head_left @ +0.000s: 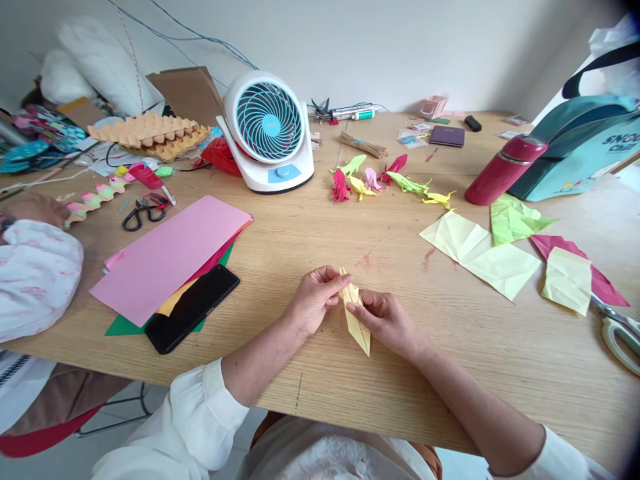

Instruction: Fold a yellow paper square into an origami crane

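Folded yellow paper (359, 338) is held just over the wooden table (305, 233), pinched near its top by the left hand (314, 297) and at its middle by the right hand (384, 319), close together. Around it: black phone (193, 310) at 9 o'clock, fan (271, 127) at 11, paper figures (401, 181) between 12 and 1, scissors (620, 337) at 3.

Folded yellow paper (358, 336) is pinched by the left hand (315, 300) and right hand (389, 321) over a worktop (305, 230) where a fan (271, 125) is placed.
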`<state>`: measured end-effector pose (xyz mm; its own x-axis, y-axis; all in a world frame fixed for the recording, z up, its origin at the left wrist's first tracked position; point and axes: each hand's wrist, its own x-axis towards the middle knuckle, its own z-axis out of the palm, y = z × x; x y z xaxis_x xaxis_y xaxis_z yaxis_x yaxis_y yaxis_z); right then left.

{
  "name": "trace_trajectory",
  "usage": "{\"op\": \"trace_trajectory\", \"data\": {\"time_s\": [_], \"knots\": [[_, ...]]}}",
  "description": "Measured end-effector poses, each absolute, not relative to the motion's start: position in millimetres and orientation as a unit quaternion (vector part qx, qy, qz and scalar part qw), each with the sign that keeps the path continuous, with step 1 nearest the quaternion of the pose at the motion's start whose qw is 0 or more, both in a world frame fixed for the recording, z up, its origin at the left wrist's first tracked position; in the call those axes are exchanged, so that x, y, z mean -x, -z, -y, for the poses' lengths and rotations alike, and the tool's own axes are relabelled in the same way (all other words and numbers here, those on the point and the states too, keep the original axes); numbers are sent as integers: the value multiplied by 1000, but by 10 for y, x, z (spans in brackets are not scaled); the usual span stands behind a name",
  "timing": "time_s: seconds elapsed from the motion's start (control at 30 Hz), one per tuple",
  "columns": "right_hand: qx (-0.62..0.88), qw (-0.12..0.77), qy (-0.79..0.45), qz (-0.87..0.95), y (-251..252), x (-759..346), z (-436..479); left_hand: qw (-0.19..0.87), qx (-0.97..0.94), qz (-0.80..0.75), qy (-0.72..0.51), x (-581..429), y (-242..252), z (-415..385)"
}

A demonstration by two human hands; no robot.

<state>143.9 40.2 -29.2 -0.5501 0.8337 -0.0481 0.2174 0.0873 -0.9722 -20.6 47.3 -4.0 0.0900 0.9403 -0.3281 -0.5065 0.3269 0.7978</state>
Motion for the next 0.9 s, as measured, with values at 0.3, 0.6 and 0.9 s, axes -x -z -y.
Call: {"op": "trace_trajectory", "data": {"time_s": [0.3, 0.6, 0.9], "knots": [[390, 270, -540, 696, 302, -1445, -396, 704, -225, -421, -526, 207, 55, -480], [387, 274, -545, 692, 295, -1445, -389, 731, -215, -402, -508, 252, 17, -490], [381, 270, -551, 692, 319, -1452, -386, 688, -267, -403, -542, 253, 42, -486]]}}
